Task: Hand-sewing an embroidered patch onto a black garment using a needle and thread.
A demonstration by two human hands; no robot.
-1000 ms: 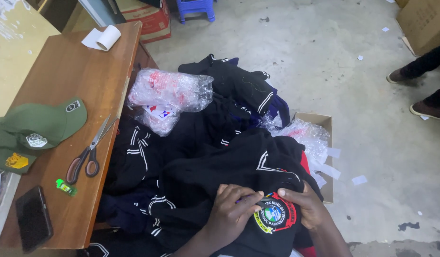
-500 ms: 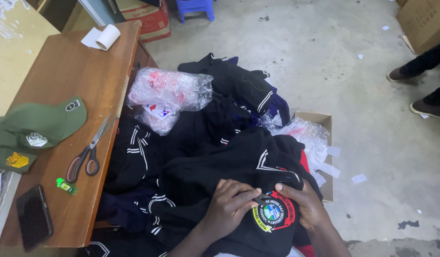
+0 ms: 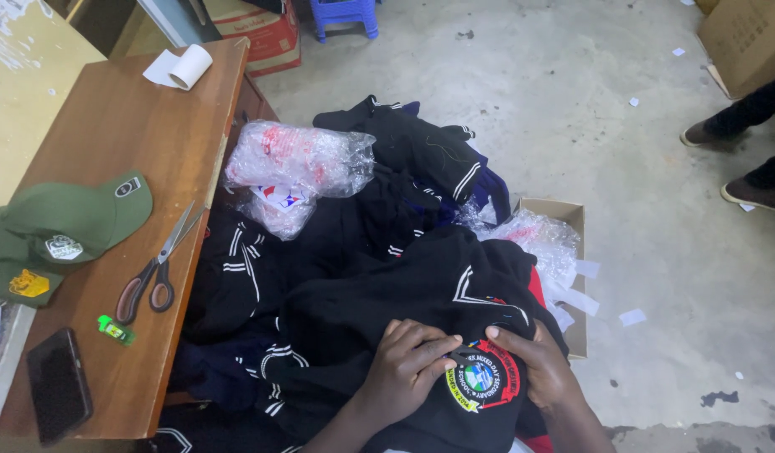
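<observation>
A pile of black sweaters [image 3: 379,277] with white trim lies in front of me, beside a wooden table. On the nearest one sits a round red, black and blue badge [image 3: 486,384]. My left hand [image 3: 404,373] rests on the dark fabric with its fingertips touching the badge's left edge. My right hand [image 3: 538,365] presses on the badge's right side, fingers curled over its rim. Both hands hold the badge flat against the sweater.
The wooden table [image 3: 136,143] on the left carries green caps [image 3: 60,226], scissors [image 3: 153,273], a small green lighter [image 3: 117,330], a black phone [image 3: 59,394] and a paper roll [image 3: 189,67]. Clear plastic bags [image 3: 299,159] lie on the pile. A cardboard box [image 3: 564,218] and another person's feet [image 3: 740,159] are on the concrete floor.
My hands have shifted slightly lower and closer together over the badge; otherwise nothing has moved.
</observation>
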